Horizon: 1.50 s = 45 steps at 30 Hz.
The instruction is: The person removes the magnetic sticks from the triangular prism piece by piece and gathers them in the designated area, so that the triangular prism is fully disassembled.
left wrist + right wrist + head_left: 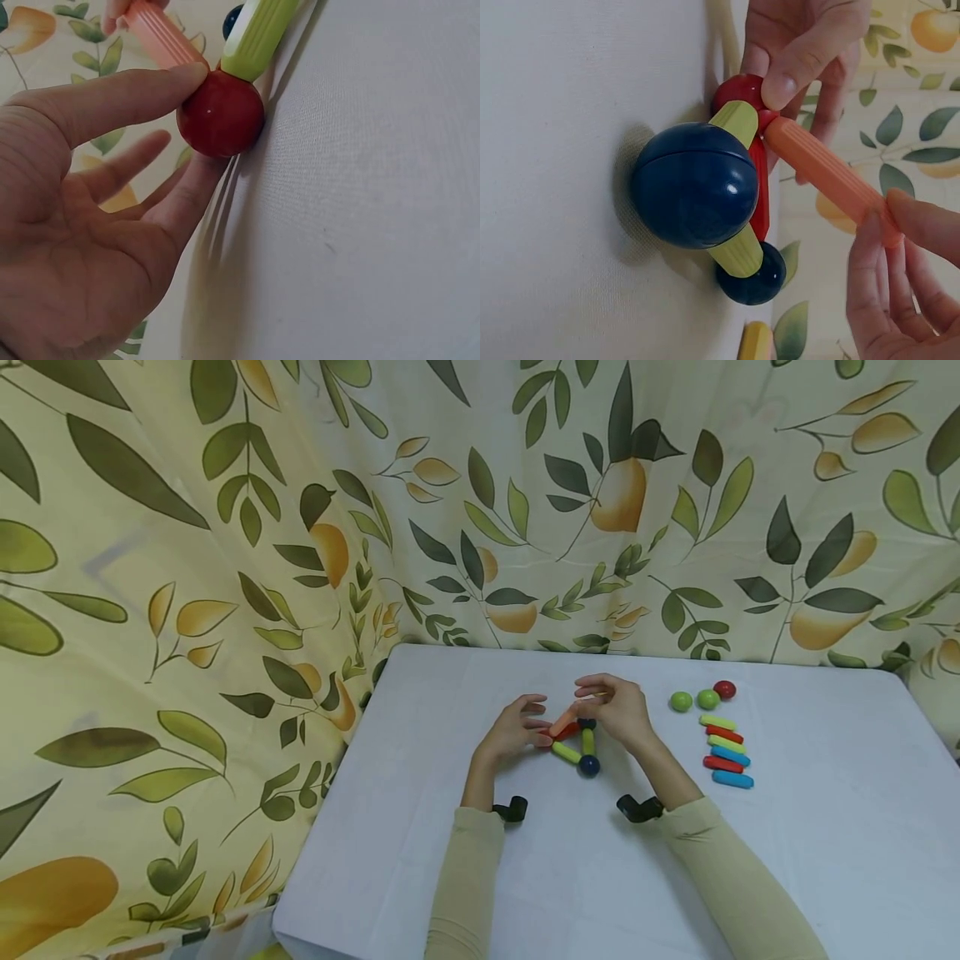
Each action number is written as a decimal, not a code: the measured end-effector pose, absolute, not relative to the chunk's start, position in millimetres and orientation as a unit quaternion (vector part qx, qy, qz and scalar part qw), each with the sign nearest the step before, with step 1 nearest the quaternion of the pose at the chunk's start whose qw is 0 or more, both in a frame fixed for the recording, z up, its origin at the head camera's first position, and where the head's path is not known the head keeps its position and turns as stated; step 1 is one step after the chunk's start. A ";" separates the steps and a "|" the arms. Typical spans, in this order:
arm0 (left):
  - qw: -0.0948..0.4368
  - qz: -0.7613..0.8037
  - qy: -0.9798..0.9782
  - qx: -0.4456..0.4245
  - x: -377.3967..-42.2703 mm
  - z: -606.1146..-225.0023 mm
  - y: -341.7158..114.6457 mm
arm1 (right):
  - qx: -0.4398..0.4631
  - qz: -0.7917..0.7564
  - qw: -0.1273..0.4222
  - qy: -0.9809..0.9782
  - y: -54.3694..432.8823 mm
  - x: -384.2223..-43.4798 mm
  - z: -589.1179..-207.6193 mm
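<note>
Toward the far edge of the tabletop point(442, 693), your left hand point(513, 727) pinches a red ball point(221, 116), and your right hand point(617, 708) pinches an orange rod point(829, 176) slanting up from it

Head view's fairly bright w/ diffuse light & soft shadows on the tabletop point(840, 852), while wrist views run dimmer, w/ sm highlights on the red ball point(221, 116) & nearer blue ball point(694, 187), bkgd curtain point(889, 124) slightly blurred.

On the surface point(420, 760): assembled triangle point(588, 742) left, loose sticks point(731, 755) right, three balls point(707, 699) behind the sticks; curtain point(525, 560) behind the surface.
</note>
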<state>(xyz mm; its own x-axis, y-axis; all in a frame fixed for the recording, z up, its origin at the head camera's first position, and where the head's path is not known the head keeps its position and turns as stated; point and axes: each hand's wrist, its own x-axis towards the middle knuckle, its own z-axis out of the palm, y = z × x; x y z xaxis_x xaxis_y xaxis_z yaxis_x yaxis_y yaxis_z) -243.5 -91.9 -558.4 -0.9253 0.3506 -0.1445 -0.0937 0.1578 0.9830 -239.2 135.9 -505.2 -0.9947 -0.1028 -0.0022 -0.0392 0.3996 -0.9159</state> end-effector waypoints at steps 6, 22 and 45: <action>0.174 0.635 0.749 0.081 -242.9 -559.1 -90.0 | -0.050 -0.543 0.040 0.837 139.6 -237.0 -503.9; 0.181 0.639 0.743 0.083 -241.9 -559.7 -80.9 | -0.056 -0.544 0.031 0.837 149.5 -233.6 -498.8; 0.180 0.620 0.759 0.080 -241.4 -556.6 -90.6 | 0.036 -0.597 -0.022 0.801 187.3 -229.6 -470.1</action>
<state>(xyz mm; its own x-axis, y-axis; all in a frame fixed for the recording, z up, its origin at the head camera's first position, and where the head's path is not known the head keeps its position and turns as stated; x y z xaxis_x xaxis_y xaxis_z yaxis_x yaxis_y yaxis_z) -241.4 -90.6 -556.6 -0.9225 0.3445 -0.1743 -0.1021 0.2178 0.9707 -229.6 187.3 -470.1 -0.9964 0.0847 -0.0071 0.0310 0.2834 -0.9585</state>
